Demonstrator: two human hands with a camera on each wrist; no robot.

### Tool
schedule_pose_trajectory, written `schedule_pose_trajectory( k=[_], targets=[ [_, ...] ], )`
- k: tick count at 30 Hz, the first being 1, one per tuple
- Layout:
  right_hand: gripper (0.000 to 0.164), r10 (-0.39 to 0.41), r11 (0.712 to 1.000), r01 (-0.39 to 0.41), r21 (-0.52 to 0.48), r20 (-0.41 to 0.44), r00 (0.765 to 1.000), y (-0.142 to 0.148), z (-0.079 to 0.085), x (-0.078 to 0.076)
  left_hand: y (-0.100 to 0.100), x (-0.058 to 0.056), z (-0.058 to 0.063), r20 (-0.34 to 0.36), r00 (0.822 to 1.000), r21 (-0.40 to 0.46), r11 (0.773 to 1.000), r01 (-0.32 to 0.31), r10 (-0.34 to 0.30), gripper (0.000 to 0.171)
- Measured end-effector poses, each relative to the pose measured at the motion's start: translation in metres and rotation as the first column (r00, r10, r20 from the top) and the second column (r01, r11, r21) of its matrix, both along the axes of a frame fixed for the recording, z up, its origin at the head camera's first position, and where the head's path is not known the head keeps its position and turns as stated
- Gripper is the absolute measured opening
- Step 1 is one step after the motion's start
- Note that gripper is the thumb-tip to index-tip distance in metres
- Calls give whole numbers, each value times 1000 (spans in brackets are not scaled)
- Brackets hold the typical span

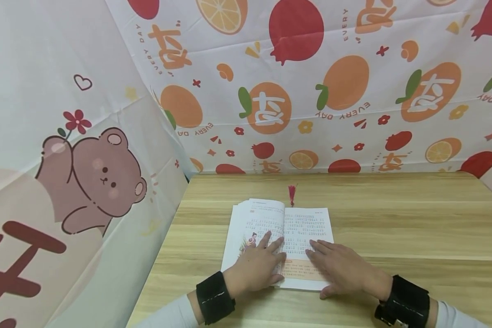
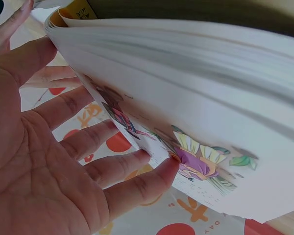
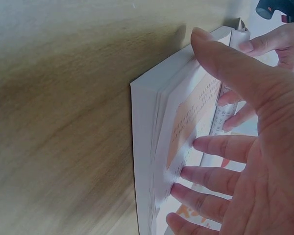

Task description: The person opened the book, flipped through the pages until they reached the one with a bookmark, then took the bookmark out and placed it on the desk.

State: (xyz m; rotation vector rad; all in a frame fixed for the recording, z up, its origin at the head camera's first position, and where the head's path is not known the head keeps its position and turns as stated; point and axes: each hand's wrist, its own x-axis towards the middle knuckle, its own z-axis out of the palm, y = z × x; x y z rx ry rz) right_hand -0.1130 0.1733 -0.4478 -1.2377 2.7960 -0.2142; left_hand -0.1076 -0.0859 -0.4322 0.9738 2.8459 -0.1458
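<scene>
An open book (image 1: 307,228) lies on the wooden table, its left page (image 1: 235,241) carrying text and a drawn figure, its right page printed text with an orange band near the bottom. My left hand (image 1: 257,264) rests on the left page close to the spine, fingers spread and fairly straight. In the left wrist view its fingertips (image 2: 170,165) touch the illustrated page. On the right page's lower outer part lies my right hand (image 1: 344,269), fingers extended, with the thumb at the book's bottom edge. The right wrist view shows these fingertips (image 3: 179,188) against the page.
A red tassel (image 1: 292,195) sticks out above the book's top edge onto the wooden table (image 1: 414,237). Behind the table hangs a fruit-patterned cloth (image 1: 307,114); at the left is a cloth with a bear print (image 1: 102,177). Black bands (image 1: 215,298) wrap both wrists.
</scene>
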Motion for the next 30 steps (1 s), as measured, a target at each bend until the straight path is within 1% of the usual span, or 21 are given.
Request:
schedule_pose_trajectory(
  k=[10,18,21,26,28,30],
  targets=[
    [95,11,1000,-11,-5,16,1000,2,0,-1,0,2,2,2,1000,-9,1000,-1,1,53],
    [86,18,1000,-19,4,49,999,2,3,-2,0,2,1,-4,1000,-17,1000,9,-9,54],
    [82,26,1000,-26,6,59,998,3,3,-3,0,2,0,-21,999,-31,999,28,-29,54],
    [72,78,997,-78,5,54,995,4,3,-4,0,-1,-1,-68,992,-80,992,100,-106,54],
    [68,104,994,-105,6,49,993,4,3,-4,0,-2,-1,-65,990,-91,989,117,-123,55],
    [65,127,992,-128,14,37,991,4,4,-4,1,-2,-2,-49,991,-92,989,117,-121,56]
  ],
)
